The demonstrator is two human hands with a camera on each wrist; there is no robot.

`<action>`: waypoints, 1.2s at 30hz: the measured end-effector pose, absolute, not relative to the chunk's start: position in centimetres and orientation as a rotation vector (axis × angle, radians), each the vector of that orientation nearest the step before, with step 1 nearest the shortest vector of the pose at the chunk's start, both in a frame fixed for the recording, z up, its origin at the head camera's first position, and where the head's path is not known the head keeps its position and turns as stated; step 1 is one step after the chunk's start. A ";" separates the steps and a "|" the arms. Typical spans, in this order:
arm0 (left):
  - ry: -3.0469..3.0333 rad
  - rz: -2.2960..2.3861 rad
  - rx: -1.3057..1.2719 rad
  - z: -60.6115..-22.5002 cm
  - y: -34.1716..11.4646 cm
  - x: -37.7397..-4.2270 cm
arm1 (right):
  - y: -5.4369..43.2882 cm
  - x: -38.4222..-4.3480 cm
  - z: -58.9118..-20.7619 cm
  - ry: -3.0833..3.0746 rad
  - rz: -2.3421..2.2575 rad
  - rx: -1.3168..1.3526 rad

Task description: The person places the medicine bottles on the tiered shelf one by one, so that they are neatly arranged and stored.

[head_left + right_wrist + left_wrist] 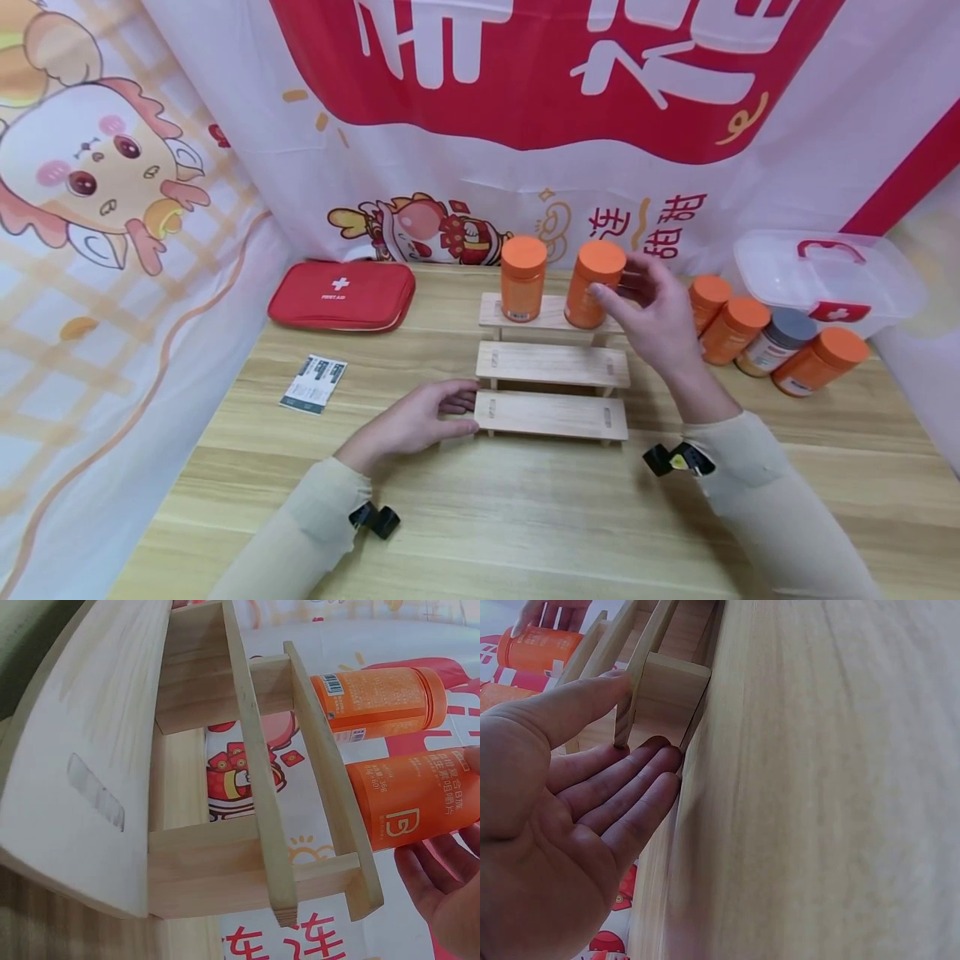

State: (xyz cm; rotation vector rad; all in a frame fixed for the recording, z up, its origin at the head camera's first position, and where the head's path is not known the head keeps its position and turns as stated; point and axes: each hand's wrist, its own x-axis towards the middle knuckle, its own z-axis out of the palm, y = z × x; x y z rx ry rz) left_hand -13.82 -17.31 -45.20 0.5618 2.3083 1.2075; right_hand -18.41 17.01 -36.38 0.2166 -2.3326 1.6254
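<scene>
A three-step wooden display rack [551, 414] stands on the table. My left hand [423, 417] is at the left end of its lowest step, thumb at the front corner and fingers toward the back. In the left wrist view the thumb [592, 701] lies against the board edge, with the index fingertip at the board's end. My right hand [660, 312] holds an orange supplement bottle [592, 287] upright at the right of the top step; its thumb crosses the front of the bottle. A second orange bottle [522, 279] stands on the left of that step.
Right of the rack lean several bottles: orange ones [735, 329] and a grey-capped one [776, 342]. Behind them sits a clear lidded box [825, 271]. A red first-aid pouch [341, 296] and a printed card [313, 383] lie at the left. A printed cloth [465, 158] hangs behind.
</scene>
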 end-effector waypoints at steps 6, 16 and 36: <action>2.302 1.214 0.565 -45.1 -17.2 -13.9 | 17.3 -18.2 -36.6 -2.319 1.611 0.235; 2.307 1.206 0.562 -45.2 -17.1 -13.9 | 18.1 -17.3 -36.2 -2.314 1.595 0.295; 2.314 1.196 0.548 -45.2 -17.2 -13.8 | 22.4 -14.7 -36.2 -2.365 1.445 0.209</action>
